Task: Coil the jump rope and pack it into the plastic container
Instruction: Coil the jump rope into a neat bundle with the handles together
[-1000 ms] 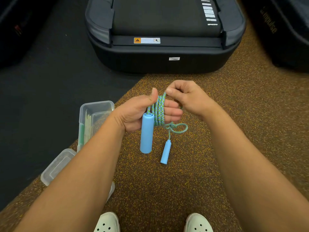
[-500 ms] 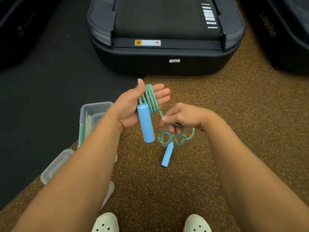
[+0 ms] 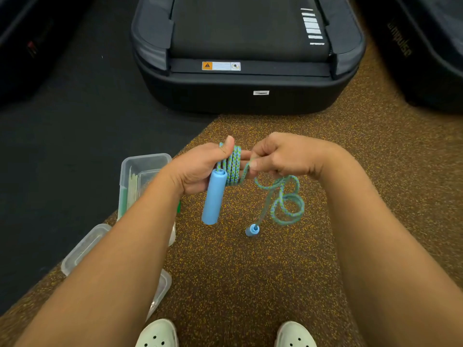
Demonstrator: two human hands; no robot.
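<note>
The jump rope is a blue-green braided cord [image 3: 233,166] wound in several turns around the fingers of my left hand [image 3: 198,169]. One light blue handle [image 3: 214,196] hangs down from that hand under the thumb. My right hand [image 3: 278,156] pinches the free cord just right of the coil. Below it the loose cord [image 3: 288,204] dangles in loops, and the second blue handle [image 3: 252,230] hangs at its end above the floor. The clear plastic container [image 3: 140,171] sits on the floor to the left, partly hidden by my left forearm.
A clear lid [image 3: 85,249] lies on the floor left of the container. A treadmill's rear end [image 3: 248,71] stands ahead. Dark machines flank both sides. My two pale green shoes [image 3: 157,334] stand on the speckled brown mat [image 3: 250,271].
My right hand rose from below the coil to beside my left fingers, bringing the cord up. My left fingers closed over the coil. The loose loops and second handle swung to the right.
</note>
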